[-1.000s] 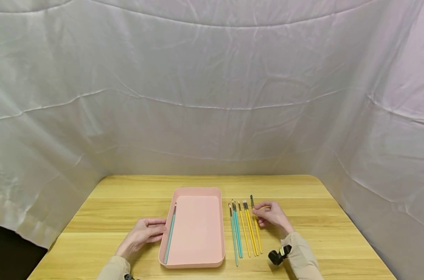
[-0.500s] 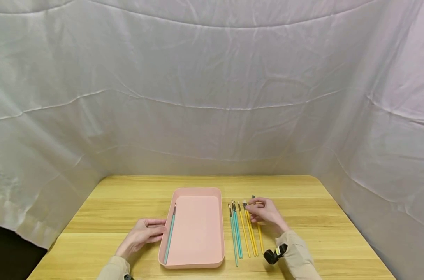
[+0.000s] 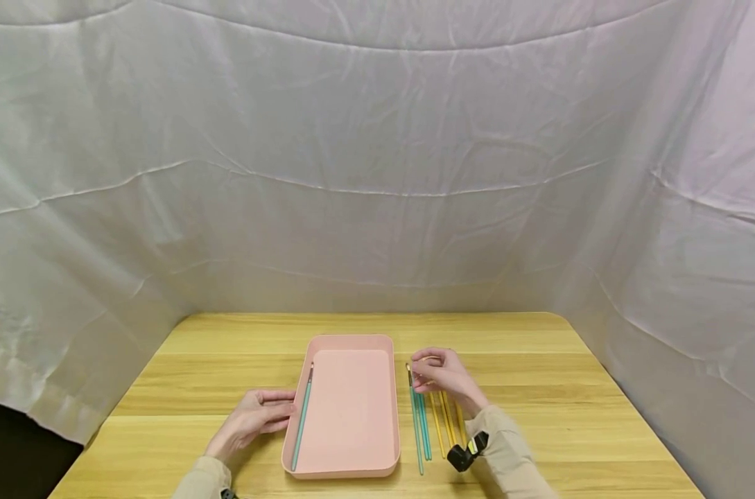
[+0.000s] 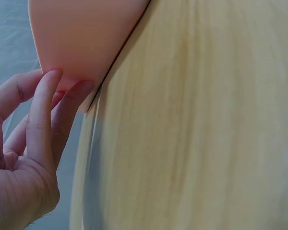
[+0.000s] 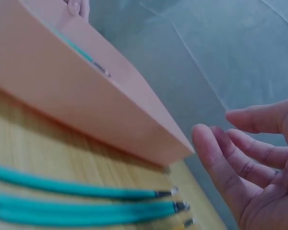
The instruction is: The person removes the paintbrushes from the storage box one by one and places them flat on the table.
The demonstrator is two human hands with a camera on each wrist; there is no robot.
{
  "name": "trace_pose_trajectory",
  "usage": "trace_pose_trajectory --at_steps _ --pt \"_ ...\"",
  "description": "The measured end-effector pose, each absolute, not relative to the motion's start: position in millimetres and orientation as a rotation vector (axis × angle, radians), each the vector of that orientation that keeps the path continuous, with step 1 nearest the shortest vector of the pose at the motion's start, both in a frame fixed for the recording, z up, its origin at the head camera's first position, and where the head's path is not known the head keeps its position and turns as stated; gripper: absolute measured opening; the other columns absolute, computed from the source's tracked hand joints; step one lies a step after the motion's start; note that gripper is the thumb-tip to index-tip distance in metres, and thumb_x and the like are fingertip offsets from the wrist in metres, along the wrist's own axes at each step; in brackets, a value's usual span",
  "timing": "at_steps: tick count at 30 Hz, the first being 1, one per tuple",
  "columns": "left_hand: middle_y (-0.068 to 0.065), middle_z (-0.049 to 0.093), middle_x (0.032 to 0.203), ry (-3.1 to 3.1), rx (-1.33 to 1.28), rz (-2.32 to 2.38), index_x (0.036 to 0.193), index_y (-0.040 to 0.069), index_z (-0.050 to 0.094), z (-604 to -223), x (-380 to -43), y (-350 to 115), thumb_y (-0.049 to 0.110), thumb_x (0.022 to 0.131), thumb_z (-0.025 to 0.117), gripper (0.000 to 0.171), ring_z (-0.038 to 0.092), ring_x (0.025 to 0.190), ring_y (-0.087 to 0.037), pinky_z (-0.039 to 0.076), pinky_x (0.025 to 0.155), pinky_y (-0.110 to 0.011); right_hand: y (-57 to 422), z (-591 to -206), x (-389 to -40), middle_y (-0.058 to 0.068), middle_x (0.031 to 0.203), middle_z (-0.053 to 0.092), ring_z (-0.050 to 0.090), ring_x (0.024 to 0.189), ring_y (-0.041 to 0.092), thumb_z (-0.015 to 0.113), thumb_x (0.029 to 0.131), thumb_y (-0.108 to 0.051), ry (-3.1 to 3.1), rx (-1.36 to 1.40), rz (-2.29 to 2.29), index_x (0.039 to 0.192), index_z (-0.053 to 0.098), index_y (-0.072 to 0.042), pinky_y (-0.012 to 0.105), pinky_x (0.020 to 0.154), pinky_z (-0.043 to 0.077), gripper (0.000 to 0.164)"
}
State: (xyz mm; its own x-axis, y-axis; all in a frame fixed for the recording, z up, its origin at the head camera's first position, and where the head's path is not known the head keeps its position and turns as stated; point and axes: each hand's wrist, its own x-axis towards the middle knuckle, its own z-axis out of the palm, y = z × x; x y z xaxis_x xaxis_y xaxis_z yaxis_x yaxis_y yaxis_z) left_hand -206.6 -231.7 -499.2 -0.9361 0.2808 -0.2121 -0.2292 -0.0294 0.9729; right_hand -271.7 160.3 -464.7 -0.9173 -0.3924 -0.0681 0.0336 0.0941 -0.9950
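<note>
My left hand (image 3: pixel 252 421) holds the left wall of a pink rectangular tray (image 3: pixel 352 466), fingers against its outside and a fingertip over the rim. A teal-handled paintbrush (image 3: pixel 302 423) lies along the tray's inner left side. My right hand (image 3: pixel 446 374) hovers over the bristle ends of the brushes right of the tray, with a gap between thumb and fingers and nothing held. Beside the tray lies a teal paintbrush (image 3: pixel 417 430), then a close pair of teal paintbrushes (image 5: pixel 86 212). Several yellow paintbrushes (image 3: pixel 438 430) lie further right, their upper ends hidden by the hand.
All this rests on a wooden table (image 3: pixel 577 388). Pale grey cloth (image 3: pixel 377 229) hangs behind and on both sides of it. A small black camera (image 3: pixel 467 452) is strapped to the right wrist over a beige sleeve.
My right hand has moved left, from the rightmost yellow brush across to the teal ones, and the rightmost yellow brush shifted slightly. The left hand and tray stay put.
</note>
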Motion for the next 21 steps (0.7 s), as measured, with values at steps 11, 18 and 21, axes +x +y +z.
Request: trace_pose_trajectory --at_steps 11,18,21 --pt "-0.011 0.076 0.110 1.931 0.054 2.013 0.137 -0.022 0.044 -498.7 -206.4 -231.3 0.001 0.092 0.068 0.056 0.073 0.090 -0.010 0.065 0.082 -0.024 123.6 -455.0 -272.8 0.004 0.084 0.069 0.069 0.069 0.012 0.063 0.097 -0.006 1.962 -0.370 -1.911 0.125 0.053 0.013 0.026 0.066 0.066 0.036" --pt "-0.011 0.076 0.111 1.945 0.050 2.002 0.138 -0.022 0.043 -499.9 -206.4 -230.8 0.002 0.093 0.068 0.057 0.073 0.090 -0.009 0.065 0.082 -0.024 100.1 -451.6 -275.1 0.007 0.087 0.069 0.070 0.072 0.014 0.065 0.095 -0.007 1.931 -0.388 -1.913 0.121 0.056 0.009 0.026 0.067 0.066 0.032" --pt "-0.012 0.076 0.112 1.952 0.051 1.997 0.138 -0.022 0.043 -499.7 -206.4 -230.5 0.003 0.093 0.069 0.057 0.073 0.090 -0.009 0.065 0.082 -0.024 90.2 -451.4 -277.3 0.008 0.088 0.070 0.070 0.072 0.014 0.066 0.094 -0.006 1.908 -0.388 -1.926 0.118 0.058 0.007 0.026 0.068 0.066 0.029"
